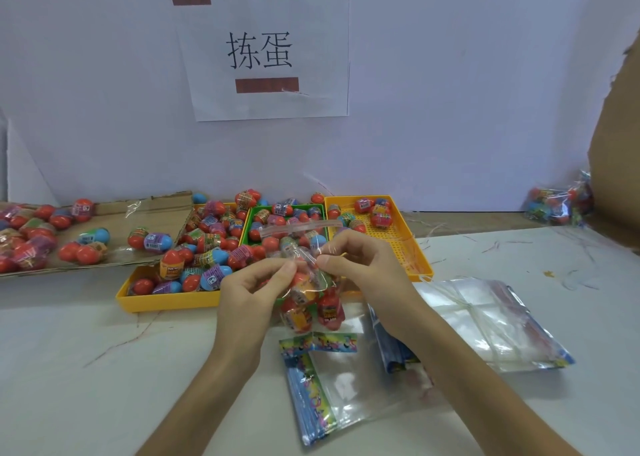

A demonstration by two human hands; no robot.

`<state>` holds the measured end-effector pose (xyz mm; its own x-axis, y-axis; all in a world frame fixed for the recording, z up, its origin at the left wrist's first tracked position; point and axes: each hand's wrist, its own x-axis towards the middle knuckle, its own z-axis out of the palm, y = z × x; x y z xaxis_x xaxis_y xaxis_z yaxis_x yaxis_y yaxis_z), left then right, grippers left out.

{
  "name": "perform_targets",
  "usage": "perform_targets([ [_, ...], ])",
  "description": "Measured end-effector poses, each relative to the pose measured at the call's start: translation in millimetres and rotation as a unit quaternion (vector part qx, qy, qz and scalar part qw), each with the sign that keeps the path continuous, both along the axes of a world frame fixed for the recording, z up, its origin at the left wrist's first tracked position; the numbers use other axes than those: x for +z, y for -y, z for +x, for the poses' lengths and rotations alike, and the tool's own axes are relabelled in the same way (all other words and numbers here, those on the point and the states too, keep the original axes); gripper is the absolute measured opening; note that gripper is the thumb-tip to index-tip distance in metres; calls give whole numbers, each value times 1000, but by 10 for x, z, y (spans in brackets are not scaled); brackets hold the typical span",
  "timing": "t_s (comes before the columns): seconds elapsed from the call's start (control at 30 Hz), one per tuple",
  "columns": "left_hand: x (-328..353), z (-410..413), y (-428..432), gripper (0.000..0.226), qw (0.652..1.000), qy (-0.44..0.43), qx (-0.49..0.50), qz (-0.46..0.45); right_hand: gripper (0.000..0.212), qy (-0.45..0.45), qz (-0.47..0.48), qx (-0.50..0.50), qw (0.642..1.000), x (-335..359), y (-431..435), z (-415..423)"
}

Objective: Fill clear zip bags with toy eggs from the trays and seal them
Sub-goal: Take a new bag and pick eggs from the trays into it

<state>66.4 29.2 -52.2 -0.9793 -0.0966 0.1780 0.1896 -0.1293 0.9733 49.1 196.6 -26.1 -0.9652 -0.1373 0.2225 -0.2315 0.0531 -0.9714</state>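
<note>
Head view, looking down on a white tabletop [86, 369] set against a pale wall. At the centre of the frame, two bare hands hold up a clear plastic zip bag [306, 292] partly filled with red and multicoloured toy eggs. The left hand [249, 289] pinches the bag's neck between thumb and forefinger, its other fingers curled. The right hand [360, 265] pinches the same neck from the other side, just beside the left. The bag's red-striped zip strip [294, 228] stands above the fingers, and the eggs hang below them.

Behind the hands three shallow plastic trays stand side by side. A yellow tray [166, 301] at centre left is heaped with loose toy eggs [207, 258] in red, blue and purple. A smaller green tray [287, 207] in the middle is also full. A second yellow tray [412, 247] at centre right holds only a few eggs at its far end.

A flat brown cardboard sheet [138, 213] at the left of the frame carries more eggs. At lower centre lie flat bags with colourful printed edges [332, 383], and to the lower right a stack of empty clear bags [485, 320]. At the far right, against the wall, sits a filled bag of eggs [557, 206]. A white paper sign [263, 50] with two black characters hangs on the wall at upper centre.
</note>
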Motion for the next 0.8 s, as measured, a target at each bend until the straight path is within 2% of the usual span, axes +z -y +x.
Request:
perform_targets([
  [0.17, 28, 24, -22, 28, 1000, -6, -20, -1, 30, 33, -38, 1, 999, 14, -40, -10],
  [0.23, 37, 17, -12, 32, 1000, -10, -2, 9, 22, 34, -38, -3, 999, 1, -35, -13],
  [0.33, 34, 6, -3, 26, 1000, -15, 16, 7, 6, 11, -47, -39, 998, -18, -25, -21],
  [0.47, 5, -7, 5, 22, 999, -41, 22, 6, 10, -7, -79, -81, 994, -6, -56, -37],
  [0.73, 14, 2, -7, 11, 997, -56, 46, 4, 27, 10, -36, -72, 997, -19, -8, -31],
  [0.8, 48, 18, -12, 18, 996, -53, 63, 19, 27, 13, -35, -68, 997, -19, -10, -33],
])
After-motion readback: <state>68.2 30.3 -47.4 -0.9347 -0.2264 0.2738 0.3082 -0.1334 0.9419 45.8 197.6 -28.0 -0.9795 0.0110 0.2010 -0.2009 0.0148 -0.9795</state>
